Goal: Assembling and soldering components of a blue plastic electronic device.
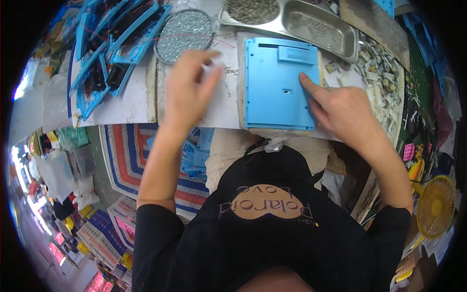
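A flat, light-blue plastic casing (272, 92) lies on the worktable in front of me, with a slot along its top edge, a raised bar and a small cut-out. My right hand (340, 104) holds it at the right side, index finger on its face and thumb by the edge; the other fingers are mostly hidden. My left hand (189, 90) is raised left of the casing, by the near rim of a round tray (185, 34) of small silvery screws. Its thumb and index finger are blurred but apart, and nothing shows between them.
Blue casings with dark parts and red wires (114, 53) pile up at the left. A metal tray (318, 29) of small metal pieces stands behind. Many small white parts (377, 78) lie at the right. A yellow fan (436, 207) is low right; a striped sack (129, 155) sits below.
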`<state>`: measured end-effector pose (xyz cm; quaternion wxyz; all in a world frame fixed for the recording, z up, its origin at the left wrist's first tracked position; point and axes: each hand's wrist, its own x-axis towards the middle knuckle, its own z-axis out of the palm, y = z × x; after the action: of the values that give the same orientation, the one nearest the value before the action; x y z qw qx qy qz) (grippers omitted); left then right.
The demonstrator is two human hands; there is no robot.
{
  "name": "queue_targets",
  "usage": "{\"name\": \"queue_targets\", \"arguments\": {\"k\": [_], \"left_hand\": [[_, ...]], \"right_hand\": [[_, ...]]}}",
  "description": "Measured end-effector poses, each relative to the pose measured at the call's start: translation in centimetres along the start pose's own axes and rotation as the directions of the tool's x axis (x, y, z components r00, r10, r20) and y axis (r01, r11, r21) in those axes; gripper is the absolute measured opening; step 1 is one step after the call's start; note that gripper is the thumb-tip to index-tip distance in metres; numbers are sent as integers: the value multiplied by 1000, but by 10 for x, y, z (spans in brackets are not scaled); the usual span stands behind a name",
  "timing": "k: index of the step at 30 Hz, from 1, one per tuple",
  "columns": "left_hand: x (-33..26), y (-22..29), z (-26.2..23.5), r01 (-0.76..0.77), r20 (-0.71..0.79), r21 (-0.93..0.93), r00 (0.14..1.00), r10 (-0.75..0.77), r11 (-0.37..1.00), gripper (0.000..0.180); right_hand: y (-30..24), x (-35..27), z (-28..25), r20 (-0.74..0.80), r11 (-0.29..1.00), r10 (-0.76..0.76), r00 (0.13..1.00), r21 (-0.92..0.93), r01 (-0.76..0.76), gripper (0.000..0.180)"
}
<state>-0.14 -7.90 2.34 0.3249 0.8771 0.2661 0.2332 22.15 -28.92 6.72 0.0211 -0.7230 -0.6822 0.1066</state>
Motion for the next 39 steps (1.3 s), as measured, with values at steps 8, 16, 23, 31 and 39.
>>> {"name": "queue_targets", "arguments": {"k": [8, 16, 23, 31, 39], "left_hand": [[44, -79, -28, 160, -31, 575, 984, -174, 802, 19], [39, -77, -17, 214, -190, 393, 970, -149, 894, 19], [27, -86, -20, 117, -251, 331, 967, -33, 936, 19], [30, -78, -22, 199, -229, 377, 966, -118, 904, 22], [19, -7, 5, 12, -108, -67, 994, -19, 998, 13]], "right_hand": [[-2, 75, -55, 99, 959, -271, 957, -60, 278, 16], [-59, 239, 31, -267, 885, -465, 844, -129, 447, 10], [-68, 266, 36, -183, 921, -389, 903, -71, 382, 11], [-61, 268, 37, -273, 926, -378, 885, -137, 353, 14], [-40, 273, 29, -292, 957, -290, 911, -114, 268, 27]]}}
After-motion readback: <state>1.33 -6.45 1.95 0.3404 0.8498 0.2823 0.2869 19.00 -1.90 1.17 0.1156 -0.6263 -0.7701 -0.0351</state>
